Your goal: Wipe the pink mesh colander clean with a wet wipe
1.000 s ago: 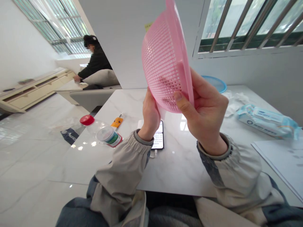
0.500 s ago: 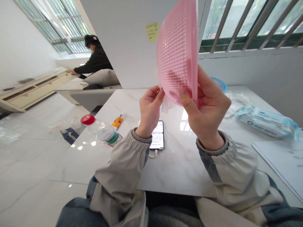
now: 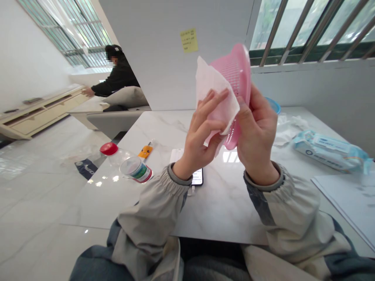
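My right hand (image 3: 256, 136) grips a pink plastic mesh basket (image 3: 238, 74) by its rim and holds it on edge above the white marble table (image 3: 222, 207). Against the basket's outer side my left hand (image 3: 202, 136) presses a white wipe (image 3: 212, 88), fingers spread over the cloth and thumb underneath it. The wipe hides much of the basket's lower wall. A phone (image 3: 197, 177) with a lit screen lies on the table just below my left wrist.
On the table's left part lie a clear bottle with a red cap (image 3: 109, 148), a tub with a green label (image 3: 135, 169) and a small orange item (image 3: 145, 151). A wet-wipes pack (image 3: 329, 150), crumpled tissues (image 3: 288, 127), a blue lid (image 3: 272, 104) and paper (image 3: 350, 199) lie right. Another person (image 3: 117, 76) works far left.
The basket has turned and dropped lower. My left hand has come up from the basket's bottom edge, and the white wipe in it now lies spread over the basket's outer side.
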### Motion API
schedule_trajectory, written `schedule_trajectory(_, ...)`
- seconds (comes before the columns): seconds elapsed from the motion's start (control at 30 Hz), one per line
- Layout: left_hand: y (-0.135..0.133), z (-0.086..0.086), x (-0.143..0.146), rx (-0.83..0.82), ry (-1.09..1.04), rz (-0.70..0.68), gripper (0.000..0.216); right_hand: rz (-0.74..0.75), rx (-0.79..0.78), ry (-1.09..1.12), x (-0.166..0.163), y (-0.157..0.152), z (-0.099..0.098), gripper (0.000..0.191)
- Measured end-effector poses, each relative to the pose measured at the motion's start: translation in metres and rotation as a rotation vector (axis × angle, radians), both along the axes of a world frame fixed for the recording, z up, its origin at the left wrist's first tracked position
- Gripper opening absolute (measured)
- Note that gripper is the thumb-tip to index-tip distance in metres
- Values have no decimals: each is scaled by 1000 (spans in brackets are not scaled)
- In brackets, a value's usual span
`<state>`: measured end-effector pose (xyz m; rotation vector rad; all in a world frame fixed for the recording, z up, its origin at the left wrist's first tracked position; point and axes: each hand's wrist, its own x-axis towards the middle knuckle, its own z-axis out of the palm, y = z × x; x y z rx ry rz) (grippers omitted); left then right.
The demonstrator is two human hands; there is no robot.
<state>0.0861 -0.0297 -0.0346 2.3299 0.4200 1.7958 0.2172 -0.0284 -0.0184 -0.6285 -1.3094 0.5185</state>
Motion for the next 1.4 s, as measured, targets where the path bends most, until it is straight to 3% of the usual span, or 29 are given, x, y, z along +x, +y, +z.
schedule_trajectory(0.1,2,-2,1,3,44,72,17,103,-12,-33,-2,4,-3,43)
schedule_trajectory(0.23,12,-8,-2,-49,86,57,19,171,-82,-71,-1,12,-8,51)
schedule_trajectory(0.43,16,-17,0,318,327,168,14,258,-248,299,11,12,5,31)
schedule_trajectory(0.63,16,-19,4,386,417,163,14,210,-304,573,20,-4,23,44)
schedule_trajectory(0.9,14,-22,2,404,290,127,38,156,-258,549,23,1,23,42)
schedule_trajectory(1.07,6,-21,4,255,3,433,42,213,-305,489,15,-7,24,37)
schedule_trajectory(1.23,15,-18,4,206,86,487,54,436,-361,380,2,-10,17,50)
schedule_trajectory(1.4,26,-22,2,241,128,455,56,494,-383,339,3,-11,15,48)
